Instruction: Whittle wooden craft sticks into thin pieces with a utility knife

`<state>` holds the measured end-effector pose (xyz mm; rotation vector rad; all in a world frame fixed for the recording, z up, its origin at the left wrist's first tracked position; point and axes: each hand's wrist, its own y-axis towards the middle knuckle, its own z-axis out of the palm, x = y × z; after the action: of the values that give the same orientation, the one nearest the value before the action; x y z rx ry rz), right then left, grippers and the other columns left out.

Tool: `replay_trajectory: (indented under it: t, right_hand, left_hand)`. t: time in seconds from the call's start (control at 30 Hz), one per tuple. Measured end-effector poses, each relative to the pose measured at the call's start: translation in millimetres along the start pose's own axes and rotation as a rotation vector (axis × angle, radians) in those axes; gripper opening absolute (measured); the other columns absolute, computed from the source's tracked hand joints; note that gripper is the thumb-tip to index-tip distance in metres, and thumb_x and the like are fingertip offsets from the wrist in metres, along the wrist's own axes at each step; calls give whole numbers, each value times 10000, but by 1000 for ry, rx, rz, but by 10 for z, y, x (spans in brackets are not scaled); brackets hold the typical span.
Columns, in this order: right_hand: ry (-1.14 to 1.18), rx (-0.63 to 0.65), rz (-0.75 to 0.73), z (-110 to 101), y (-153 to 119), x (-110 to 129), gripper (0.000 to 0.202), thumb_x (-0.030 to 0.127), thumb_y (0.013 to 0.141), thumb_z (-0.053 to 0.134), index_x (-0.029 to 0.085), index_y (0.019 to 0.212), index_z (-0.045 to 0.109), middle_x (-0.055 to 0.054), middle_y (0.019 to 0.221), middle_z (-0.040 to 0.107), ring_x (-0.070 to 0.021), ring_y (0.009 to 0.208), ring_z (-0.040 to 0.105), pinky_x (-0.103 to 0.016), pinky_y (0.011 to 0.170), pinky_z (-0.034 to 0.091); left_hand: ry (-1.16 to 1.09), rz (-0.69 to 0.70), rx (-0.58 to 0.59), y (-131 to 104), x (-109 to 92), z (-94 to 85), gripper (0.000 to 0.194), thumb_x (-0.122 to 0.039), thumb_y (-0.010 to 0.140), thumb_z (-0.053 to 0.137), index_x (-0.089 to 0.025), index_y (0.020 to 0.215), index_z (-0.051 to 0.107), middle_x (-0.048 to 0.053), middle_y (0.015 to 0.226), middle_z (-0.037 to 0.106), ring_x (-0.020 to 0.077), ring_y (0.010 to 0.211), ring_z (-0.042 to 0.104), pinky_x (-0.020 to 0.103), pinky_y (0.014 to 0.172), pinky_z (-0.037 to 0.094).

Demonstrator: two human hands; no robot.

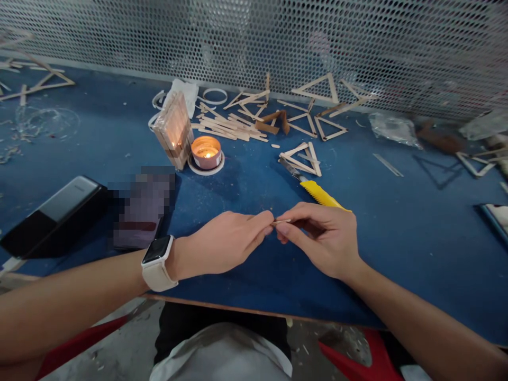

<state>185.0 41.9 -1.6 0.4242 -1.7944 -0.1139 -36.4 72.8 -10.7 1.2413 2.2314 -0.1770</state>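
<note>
Two hands meet over the blue worktop point(397, 238) near its front edge. Far left lie a dark phone point(55, 214) and a blurred flat item; further back a wrapped stack of sticks point(174, 129) stands just beside a lit candle point(206, 152). The left hand point(222, 246), a watch point(156, 263) on its wrist, pinches one end of a thin wooden stick point(281, 221); the right hand point(321, 241) is closed on the other end. The stick lies roughly level, its long axis running left to right between the fingertips, just above the worktop. A yellow utility knife point(317, 193) lies just behind the right hand, blade pointing away towards a stick triangle point(304, 159). Judging by so slim a piece, pressing too hard could snap it, and a slip backward could brush a knuckle against the knife.
</note>
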Motion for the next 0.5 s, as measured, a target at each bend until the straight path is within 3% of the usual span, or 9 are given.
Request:
replay_trajectory:
  t: [0.27, 0.37, 0.5]
  right_hand:
    - [-68, 50, -41, 30, -17, 21, 52, 208, 947, 753, 227, 919, 792, -14, 792, 778, -147, 651, 738, -256, 596, 627]
    - [-105, 69, -57, -2, 11, 24, 68, 230, 964, 738, 227, 915, 786, -16, 800, 787, -149, 670, 741, -257, 613, 617]
    - [-446, 14, -229, -143, 98, -21, 97, 285, 940, 769, 236, 1024, 774, -39, 885, 801, -182, 727, 723, -319, 682, 599]
  left_hand:
    - [-203, -42, -28, 16, -63, -5, 227, -223, 1076, 376, -243, 851, 402, -55, 665, 512, 122, 542, 471, 292, 555, 297]
    - [-263, -88, -20, 26, -76, -17, 226, -229, 1074, 378, -225, 863, 457, -49, 682, 532, 115, 556, 468, 287, 566, 302]
    - [-421, -198, -66, 39, -80, -79, 285, -270, 1095, 389, -196, 878, 559, -75, 631, 468, 80, 519, 412, 255, 555, 314]
